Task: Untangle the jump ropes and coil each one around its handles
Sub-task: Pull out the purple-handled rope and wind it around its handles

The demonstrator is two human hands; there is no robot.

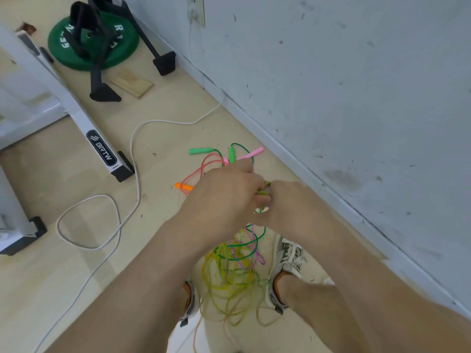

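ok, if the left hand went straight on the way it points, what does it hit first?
Likely the green handle and pink handle lying just past its knuckles, then the wall. Depth is unclear: the left hand, gripping tangled rope, may sit above the floor and pass over them.

- Ropes (234, 273): green, yellow and pink-purple cords, tangled, hanging in loose loops.
- Green handles (201, 150), pink handle (251, 153), orange handle (183, 186): lying on floor (163, 225).

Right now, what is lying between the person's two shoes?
In the head view, tangled yellow rope fills the gap between left shoe and right shoe, along with green rope loops and a pink-purple strand.
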